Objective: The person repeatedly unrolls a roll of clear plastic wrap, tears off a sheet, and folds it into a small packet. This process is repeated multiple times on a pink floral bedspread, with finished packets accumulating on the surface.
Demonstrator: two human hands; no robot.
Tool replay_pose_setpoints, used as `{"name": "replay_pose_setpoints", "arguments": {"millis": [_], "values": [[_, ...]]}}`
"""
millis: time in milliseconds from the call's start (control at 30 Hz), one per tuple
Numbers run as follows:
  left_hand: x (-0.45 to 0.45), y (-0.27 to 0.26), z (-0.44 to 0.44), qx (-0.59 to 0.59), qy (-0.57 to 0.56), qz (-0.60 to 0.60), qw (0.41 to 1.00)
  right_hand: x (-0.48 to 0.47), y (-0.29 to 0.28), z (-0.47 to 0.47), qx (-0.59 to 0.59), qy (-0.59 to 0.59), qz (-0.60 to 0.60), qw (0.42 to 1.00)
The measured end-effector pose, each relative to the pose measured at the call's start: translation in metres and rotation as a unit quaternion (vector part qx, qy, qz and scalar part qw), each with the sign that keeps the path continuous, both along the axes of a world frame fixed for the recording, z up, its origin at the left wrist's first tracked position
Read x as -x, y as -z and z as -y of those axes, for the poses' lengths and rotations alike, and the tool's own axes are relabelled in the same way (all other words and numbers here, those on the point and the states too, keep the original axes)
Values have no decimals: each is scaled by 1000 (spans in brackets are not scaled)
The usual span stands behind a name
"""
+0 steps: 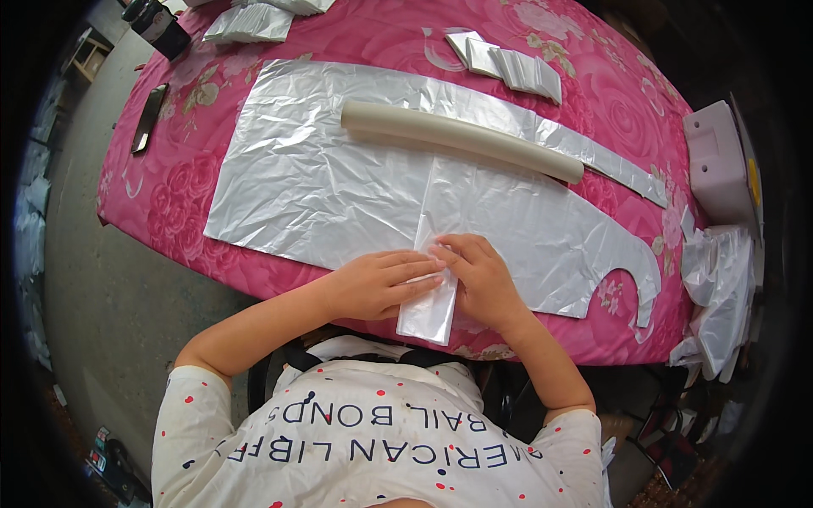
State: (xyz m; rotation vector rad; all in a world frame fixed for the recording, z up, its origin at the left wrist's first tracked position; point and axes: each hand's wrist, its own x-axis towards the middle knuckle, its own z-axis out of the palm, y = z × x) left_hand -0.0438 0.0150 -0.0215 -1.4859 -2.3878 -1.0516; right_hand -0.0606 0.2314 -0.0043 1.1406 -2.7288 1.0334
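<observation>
A folded packet of translucent plastic film (427, 314) lies at the table's near edge, between my hands. My left hand (381, 286) rests over it from the left, fingers flat across its top. From the right, my right hand (486, 279) holds its side, with thumb and fingertips close to my left fingertips. Beneath and beyond is a large whitish plastic sheet (305, 171), creased, with a curved cut-out at its right end, shaped like a disposable apron. A long beige tube (457, 140) lies across the sheet. The packet's underside is hidden.
The table wears a pink rose-patterned cloth (184, 209). Folded plastic packets (521, 70) lie at the back right, and more packets (251, 24) at the back left. A phone (149, 119) and dark flask (157, 28) are at left. A foam box (721, 165) and loose plastic film (718, 292) stand right.
</observation>
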Motion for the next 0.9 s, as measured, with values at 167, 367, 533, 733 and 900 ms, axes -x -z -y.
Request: {"name": "replay_pose_setpoints", "arguments": {"millis": [167,367,533,733,900], "values": [[11,4,1,83,-75,25,993,-2,6,0,-5,59,-51,997],[15,0,-7,8,-125,114,986,7,1,-4,28,93,10,995],[26,-18,-13,21,-216,351,911,16,-1,2,87,214,208,950],[24,-1,-16,-8,-191,62,980,38,-11,9,66,278,378,881],[10,8,-29,177,-177,62,966,41,-8,7,58,280,398,872]]}}
